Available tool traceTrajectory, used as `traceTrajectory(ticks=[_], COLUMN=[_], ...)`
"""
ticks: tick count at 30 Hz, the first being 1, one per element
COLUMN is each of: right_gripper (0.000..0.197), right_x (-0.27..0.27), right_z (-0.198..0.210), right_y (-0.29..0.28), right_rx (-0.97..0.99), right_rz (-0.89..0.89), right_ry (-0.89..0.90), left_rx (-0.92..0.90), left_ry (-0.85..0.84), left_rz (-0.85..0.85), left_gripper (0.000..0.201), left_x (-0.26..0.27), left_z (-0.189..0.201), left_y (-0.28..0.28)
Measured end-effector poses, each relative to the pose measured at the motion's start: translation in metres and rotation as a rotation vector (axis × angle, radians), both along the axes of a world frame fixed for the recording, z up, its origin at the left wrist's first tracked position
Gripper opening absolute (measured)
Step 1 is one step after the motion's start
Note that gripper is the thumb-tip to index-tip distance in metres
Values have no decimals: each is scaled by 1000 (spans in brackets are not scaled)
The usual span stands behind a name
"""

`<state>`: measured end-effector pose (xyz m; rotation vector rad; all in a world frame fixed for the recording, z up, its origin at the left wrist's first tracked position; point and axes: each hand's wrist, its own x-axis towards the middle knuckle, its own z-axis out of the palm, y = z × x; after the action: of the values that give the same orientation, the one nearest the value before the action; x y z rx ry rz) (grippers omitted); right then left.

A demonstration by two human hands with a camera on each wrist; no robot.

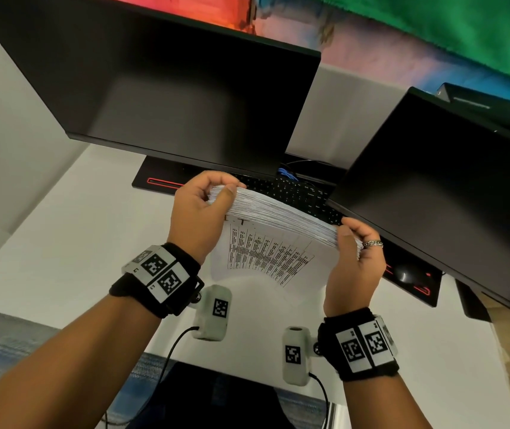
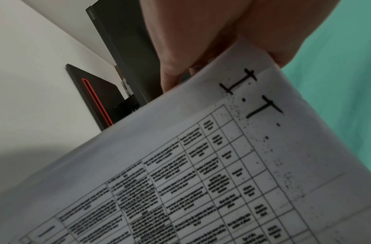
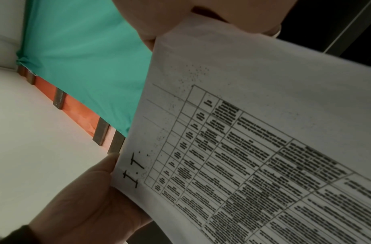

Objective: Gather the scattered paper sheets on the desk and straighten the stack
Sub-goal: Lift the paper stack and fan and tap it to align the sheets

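A thick stack of white paper sheets (image 1: 278, 239) stands nearly upright above the white desk (image 1: 71, 243), its top edge fanned and its front sheet printed with a table. My left hand (image 1: 204, 199) pinches the stack's upper left corner, thumb in front and fingers curled over the top. My right hand (image 1: 355, 246), with a ring on one finger, grips the upper right corner the same way. The left wrist view shows the printed sheet (image 2: 222, 165) marked "I.T." under my left hand (image 2: 191, 49). In the right wrist view the same sheet (image 3: 253, 132) fills the frame, held by my right hand (image 3: 180, 18), with my left hand (image 3: 92, 198) at its far corner.
A black keyboard (image 1: 297, 193) lies just behind the stack on a black and red desk mat (image 1: 154, 181). Two dark monitors (image 1: 167, 88) (image 1: 445, 187) stand over the back of the desk. A black mouse (image 1: 405, 272) sits right of my right hand.
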<state>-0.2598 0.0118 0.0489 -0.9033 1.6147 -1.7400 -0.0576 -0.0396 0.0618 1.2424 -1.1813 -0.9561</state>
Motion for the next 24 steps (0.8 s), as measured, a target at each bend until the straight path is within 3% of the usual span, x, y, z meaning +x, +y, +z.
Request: traceTrajectory(ticks=[6,11,16,24], right_gripper=[10,10,15,9], right_x=[1,1,0,3], right_z=[2,1,2,5], right_y=[1,2,3,1], right_rx=[8,29,32,26], right_rz=[-13,13,15,-17], right_ry=[-29,-55,-62,-105], left_rx=[10,94,128,61], left_ry=[23,84,129,86], left_rz=[-59,16,16,-19], left_gripper=[27,10,22,16], left_x=[1,-4,-5,-2], left_z=[0,1,2,1], left_y=[2,1,-3,1])
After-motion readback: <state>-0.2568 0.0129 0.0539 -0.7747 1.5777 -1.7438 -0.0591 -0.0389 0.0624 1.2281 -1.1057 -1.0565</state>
